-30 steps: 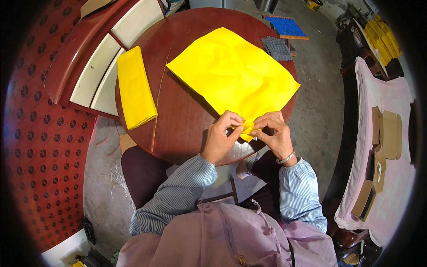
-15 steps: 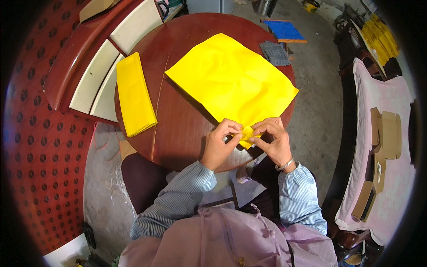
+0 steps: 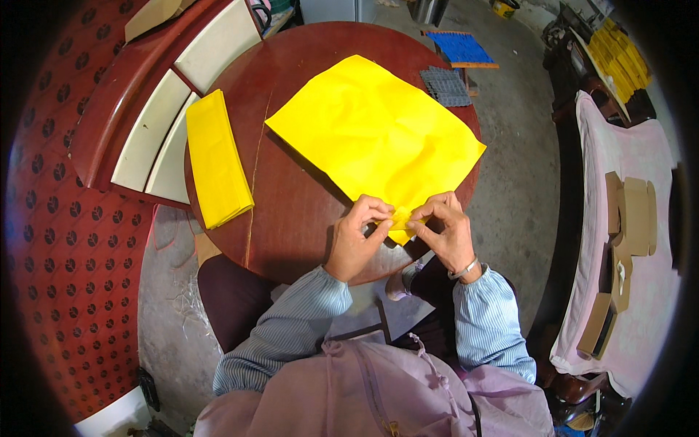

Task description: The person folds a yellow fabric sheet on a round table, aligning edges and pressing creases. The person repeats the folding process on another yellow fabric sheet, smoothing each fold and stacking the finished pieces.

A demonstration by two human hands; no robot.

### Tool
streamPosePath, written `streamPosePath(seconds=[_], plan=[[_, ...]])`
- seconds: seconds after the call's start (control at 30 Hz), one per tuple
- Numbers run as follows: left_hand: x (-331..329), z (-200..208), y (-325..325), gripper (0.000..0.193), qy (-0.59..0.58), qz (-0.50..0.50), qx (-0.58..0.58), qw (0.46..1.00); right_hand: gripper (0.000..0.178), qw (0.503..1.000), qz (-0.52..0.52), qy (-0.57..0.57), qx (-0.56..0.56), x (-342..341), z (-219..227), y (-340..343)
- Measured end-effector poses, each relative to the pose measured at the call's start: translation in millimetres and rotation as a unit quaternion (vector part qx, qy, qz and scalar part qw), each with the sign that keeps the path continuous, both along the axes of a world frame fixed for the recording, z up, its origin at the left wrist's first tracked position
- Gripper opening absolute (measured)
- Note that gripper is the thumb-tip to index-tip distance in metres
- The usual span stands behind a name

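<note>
A large yellow sheet (image 3: 378, 131), looking like fabric or felt, lies flat and turned cornerwise on the round dark-red table. Its near corner is gathered and creased between my two hands at the table's front edge. My left hand (image 3: 357, 237) pinches the left side of that corner between thumb and fingers. Opposite it, my right hand (image 3: 448, 233) pinches the right side the same way. A small yellow flap pokes out below the fingertips. The fingers hide the exact shape of the fold. At the table's left rim rests a folded stack of yellow sheets (image 3: 218, 160).
Grey textured pads (image 3: 445, 87) lie at the table's far right edge, with a blue slatted panel (image 3: 461, 48) beyond. Cream-fronted red furniture (image 3: 145, 135) stands against the left side. At right, a pink-covered surface (image 3: 648, 306) carries open cardboard boxes (image 3: 640, 217).
Both hands keep pinching the yellow corner with barely any movement. The whole view has shifted slightly, so the table and sheet appear a little further left.
</note>
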State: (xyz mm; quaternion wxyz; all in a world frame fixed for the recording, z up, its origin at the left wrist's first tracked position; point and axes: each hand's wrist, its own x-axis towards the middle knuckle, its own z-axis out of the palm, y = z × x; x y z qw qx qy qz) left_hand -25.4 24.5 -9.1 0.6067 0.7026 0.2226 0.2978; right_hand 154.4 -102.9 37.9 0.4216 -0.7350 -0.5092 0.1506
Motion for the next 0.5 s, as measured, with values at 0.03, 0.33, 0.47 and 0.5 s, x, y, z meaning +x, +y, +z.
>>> streamPosePath(seconds=[0.03, 0.33, 0.47, 0.5], plan=[[-0.5, 1.6, 0.7, 0.029, -0.002, -0.006, -0.001, 1.0, 0.018, 1.0, 0.001, 0.004, 0.0, -0.2, 0.6, 0.4], [2.1, 16.6, -5.3, 0.04, 0.047, 0.027, 0.037, 0.998, 0.016, 1.0, -0.006, 0.0, -0.009, 1.0, -6.8, -2.7], [4.4, 14.0, -8.8, 0.038, 0.057, 0.055, 0.04, 0.996, 0.013, 0.991, -0.034, 0.127, -0.004, 16.6, -2.5, 8.8], [4.3, 12.8, -8.6, 0.037, 0.044, 0.055, 0.032, 0.997, 0.011, 0.991, -0.036, 0.125, -0.032, 25.1, 3.5, 11.8]])
